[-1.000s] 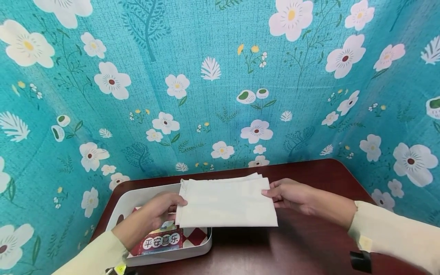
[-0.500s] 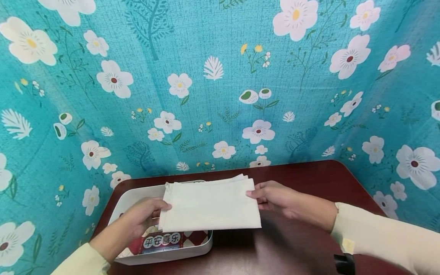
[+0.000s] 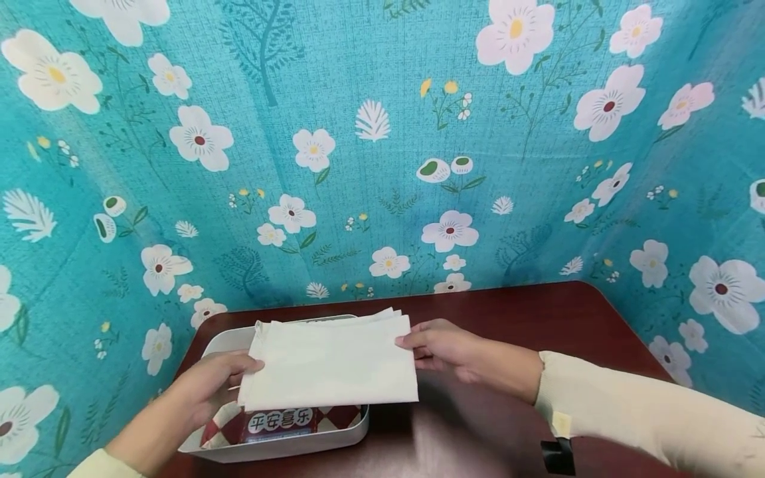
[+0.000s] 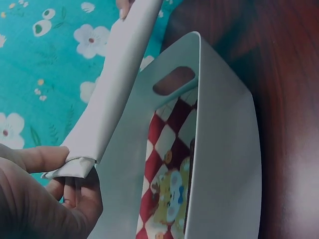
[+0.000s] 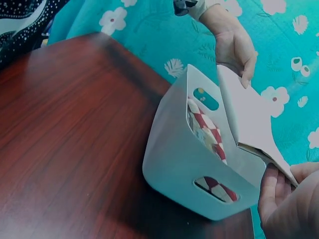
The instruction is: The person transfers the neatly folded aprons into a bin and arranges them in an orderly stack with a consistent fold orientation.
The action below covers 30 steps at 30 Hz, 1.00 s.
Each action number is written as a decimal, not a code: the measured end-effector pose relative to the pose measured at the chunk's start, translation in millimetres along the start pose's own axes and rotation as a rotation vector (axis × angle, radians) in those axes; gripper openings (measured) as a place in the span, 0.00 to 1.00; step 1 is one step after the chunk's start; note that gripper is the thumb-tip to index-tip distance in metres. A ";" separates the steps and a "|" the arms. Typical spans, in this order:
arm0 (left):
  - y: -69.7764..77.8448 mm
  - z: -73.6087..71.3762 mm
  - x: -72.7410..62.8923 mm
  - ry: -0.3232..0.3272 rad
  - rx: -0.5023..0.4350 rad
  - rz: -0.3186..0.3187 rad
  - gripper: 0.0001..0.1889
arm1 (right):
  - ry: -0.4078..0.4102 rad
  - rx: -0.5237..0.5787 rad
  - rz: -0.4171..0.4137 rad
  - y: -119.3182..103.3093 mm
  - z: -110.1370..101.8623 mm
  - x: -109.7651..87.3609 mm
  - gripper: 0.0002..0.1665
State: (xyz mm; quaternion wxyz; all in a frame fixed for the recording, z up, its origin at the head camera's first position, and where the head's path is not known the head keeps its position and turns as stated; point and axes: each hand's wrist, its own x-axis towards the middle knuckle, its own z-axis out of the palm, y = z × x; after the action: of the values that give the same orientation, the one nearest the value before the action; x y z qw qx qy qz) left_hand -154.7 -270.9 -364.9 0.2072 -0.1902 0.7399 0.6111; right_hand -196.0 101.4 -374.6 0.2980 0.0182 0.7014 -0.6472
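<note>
Both hands hold a folded white cloth (image 3: pixel 331 365) out flat by its two short ends, above a white storage bin (image 3: pixel 352 437). My left hand (image 3: pixel 206 388) pinches the left end, thumb on top and fingers underneath; layered folds show there in the left wrist view. At the opposite end, my right hand (image 3: pixel 445 348) grips the edge the same way. Inside the bin lies a red-and-cream checked package (image 4: pixel 169 149) with a cartoon bear and a label (image 3: pixel 281 421) of Chinese characters. The cloth hides much of the bin's inside in the head view.
The bin has oval handle holes (image 5: pixel 217 189) in its ends and stands on the left of a dark red-brown wooden table (image 3: pixel 508 418). A teal flowered curtain (image 3: pixel 382 166) hangs along the back and sides. Dark dotted fabric (image 5: pixel 25 25) shows beyond the table's edge.
Both hands have moved left together with the folded cloth, from partly beside the bin to mostly over it. The bin has stayed in place.
</note>
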 end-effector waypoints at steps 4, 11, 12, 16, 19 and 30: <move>-4.9 -11.5 -3.0 0.021 -0.012 -0.011 0.30 | -0.024 0.020 -0.010 0.4 12.4 4.6 0.20; -15.2 -31.1 -8.3 0.018 -0.038 -0.032 0.34 | -0.062 0.051 -0.015 3.7 30.4 18.0 0.17; -16.7 -33.6 -8.0 0.019 -0.043 -0.037 0.34 | -0.063 0.058 -0.014 3.2 32.6 19.8 0.16; -21.1 -43.6 -6.3 0.025 -0.052 -0.043 0.35 | -0.060 0.077 -0.012 1.4 40.2 27.4 0.16; -23.1 -52.0 -5.7 0.036 -0.052 -0.047 0.36 | -0.065 0.078 -0.014 0.6 46.3 32.9 0.17; -34.4 -70.0 -0.4 0.053 -0.041 -0.077 0.37 | -0.073 0.085 -0.026 5.1 69.1 46.3 0.15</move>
State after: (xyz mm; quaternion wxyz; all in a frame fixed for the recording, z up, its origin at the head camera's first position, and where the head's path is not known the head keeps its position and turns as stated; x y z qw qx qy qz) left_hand -141.2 -345.9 -381.4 0.2068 -0.2390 0.7247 0.6123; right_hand -204.7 22.0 -398.6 0.3137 -0.0021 0.6623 -0.6804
